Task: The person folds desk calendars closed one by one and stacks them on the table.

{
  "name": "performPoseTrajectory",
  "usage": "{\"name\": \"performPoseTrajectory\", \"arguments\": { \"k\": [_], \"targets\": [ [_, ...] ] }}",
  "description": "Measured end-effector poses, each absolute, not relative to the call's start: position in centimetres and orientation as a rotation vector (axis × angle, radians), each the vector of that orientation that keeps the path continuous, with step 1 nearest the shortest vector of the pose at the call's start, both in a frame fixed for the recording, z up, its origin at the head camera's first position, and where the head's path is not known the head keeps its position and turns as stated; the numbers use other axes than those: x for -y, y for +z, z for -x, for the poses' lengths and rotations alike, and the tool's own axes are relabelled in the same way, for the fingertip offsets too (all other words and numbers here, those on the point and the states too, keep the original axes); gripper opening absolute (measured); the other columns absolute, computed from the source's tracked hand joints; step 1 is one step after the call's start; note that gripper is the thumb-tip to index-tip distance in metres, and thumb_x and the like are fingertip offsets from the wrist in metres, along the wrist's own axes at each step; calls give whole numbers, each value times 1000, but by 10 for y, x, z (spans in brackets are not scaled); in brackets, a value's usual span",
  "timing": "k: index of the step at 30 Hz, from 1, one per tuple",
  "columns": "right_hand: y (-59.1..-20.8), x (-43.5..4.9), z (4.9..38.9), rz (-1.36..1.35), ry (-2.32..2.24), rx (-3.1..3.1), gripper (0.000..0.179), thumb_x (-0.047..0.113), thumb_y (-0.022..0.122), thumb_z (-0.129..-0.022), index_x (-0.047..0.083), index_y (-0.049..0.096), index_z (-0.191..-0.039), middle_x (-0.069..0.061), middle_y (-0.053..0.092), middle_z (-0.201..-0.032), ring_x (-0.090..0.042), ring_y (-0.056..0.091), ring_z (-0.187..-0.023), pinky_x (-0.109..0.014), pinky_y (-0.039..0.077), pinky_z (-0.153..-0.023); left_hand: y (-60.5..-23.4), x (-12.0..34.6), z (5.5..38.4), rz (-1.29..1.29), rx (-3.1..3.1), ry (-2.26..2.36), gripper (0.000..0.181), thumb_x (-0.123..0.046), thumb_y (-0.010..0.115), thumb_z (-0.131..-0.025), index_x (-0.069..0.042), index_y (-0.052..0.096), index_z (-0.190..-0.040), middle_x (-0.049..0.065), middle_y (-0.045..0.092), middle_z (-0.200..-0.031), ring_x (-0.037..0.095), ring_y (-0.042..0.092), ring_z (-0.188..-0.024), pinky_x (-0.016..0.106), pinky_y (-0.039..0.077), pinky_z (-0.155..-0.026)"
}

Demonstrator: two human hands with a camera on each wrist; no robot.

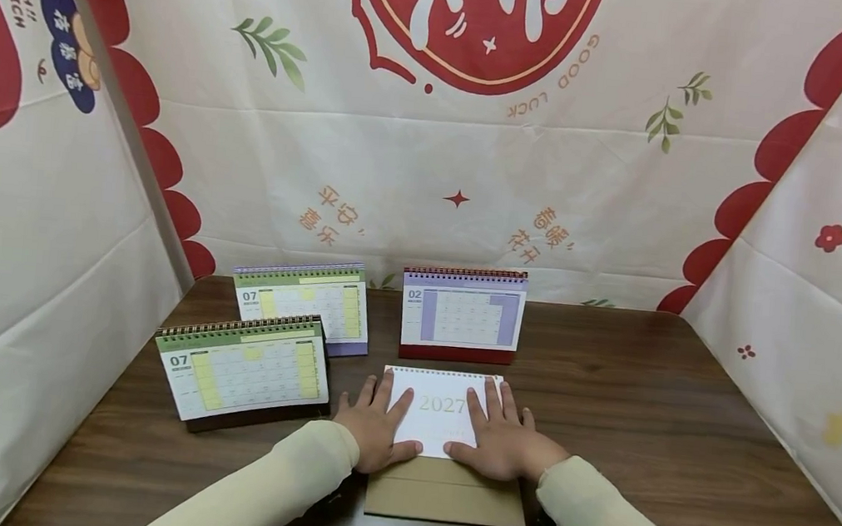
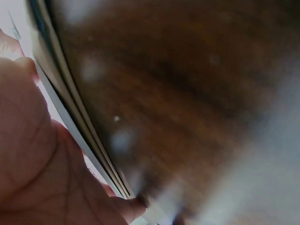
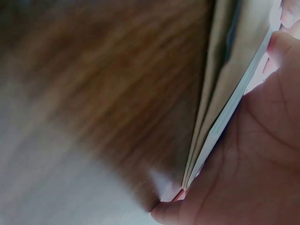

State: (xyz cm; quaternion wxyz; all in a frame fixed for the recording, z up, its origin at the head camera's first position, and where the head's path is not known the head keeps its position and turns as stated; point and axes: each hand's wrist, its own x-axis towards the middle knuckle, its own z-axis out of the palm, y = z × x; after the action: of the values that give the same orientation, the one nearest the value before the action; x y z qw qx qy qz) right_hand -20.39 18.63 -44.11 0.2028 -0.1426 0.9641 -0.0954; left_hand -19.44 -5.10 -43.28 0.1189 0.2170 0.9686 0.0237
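A desk calendar (image 1: 437,419) with a white cover marked 2027 lies flat on the table, its tan card base (image 1: 445,499) showing at the near side. My left hand (image 1: 374,426) rests on the cover's left part with fingers spread and straight. On the right part my right hand (image 1: 499,439) lies the same way, thumbs pointing toward each other. In the left wrist view, the palm (image 2: 42,154) is over the calendar's edge, with layers of card and pages visible. The right wrist view shows the other palm (image 3: 253,159) along the opposite edge.
Behind stands a calendar with a red base (image 1: 462,312), showing 02. At the left stand two calendars showing 07, one with a dark base (image 1: 246,369) in front of one with a purple base (image 1: 349,349). Printed cloth (image 1: 460,158) walls the brown table (image 1: 641,416).
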Motion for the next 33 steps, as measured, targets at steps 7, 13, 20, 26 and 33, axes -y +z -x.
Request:
{"name": "performPoseTrajectory", "arguments": {
  "k": [7,13,20,26,33],
  "targets": [
    [-447,-189,205,423,-277,-2709,110,84,36,-85,8,7,-159,-19,-17,-162,-38,-21,-145,-73,-1,-107,-437,50,197,-634,-2839,53,83,-71,38,-95,-21,24,-159,18,9,-164,42,18,-146,69,29,-104],
    [-428,-185,196,449,-372,-2762,102,66,56,-90,0,16,-157,-27,-5,-161,-46,-6,-147,-74,13,-105,-438,50,202,-595,-2841,186,88,-72,47,-91,-19,26,-158,19,11,-163,43,22,-145,70,31,-101],
    [-417,-201,194,376,-577,-3027,78,40,73,-88,-12,45,-139,-31,45,-136,-44,47,-122,-56,43,-97,-421,60,202,-471,-2792,655,95,-55,63,-92,7,24,-153,32,16,-158,44,43,-133,52,39,-105],
    [-416,-218,187,235,-671,-2962,30,30,71,-90,4,59,-82,-6,52,-74,-20,47,-66,-35,41,-57,-408,70,194,-451,-2857,604,45,-34,62,-96,9,69,-103,26,58,-125,43,54,-117,53,42,-100],
    [-423,-221,187,204,-783,-2874,27,25,71,-91,6,55,-80,-5,49,-67,-18,46,-59,-32,38,-53,-420,70,192,-492,-2868,658,32,-21,61,-93,10,64,-100,20,59,-101,36,57,-95,51,46,-88]
  ]
}}
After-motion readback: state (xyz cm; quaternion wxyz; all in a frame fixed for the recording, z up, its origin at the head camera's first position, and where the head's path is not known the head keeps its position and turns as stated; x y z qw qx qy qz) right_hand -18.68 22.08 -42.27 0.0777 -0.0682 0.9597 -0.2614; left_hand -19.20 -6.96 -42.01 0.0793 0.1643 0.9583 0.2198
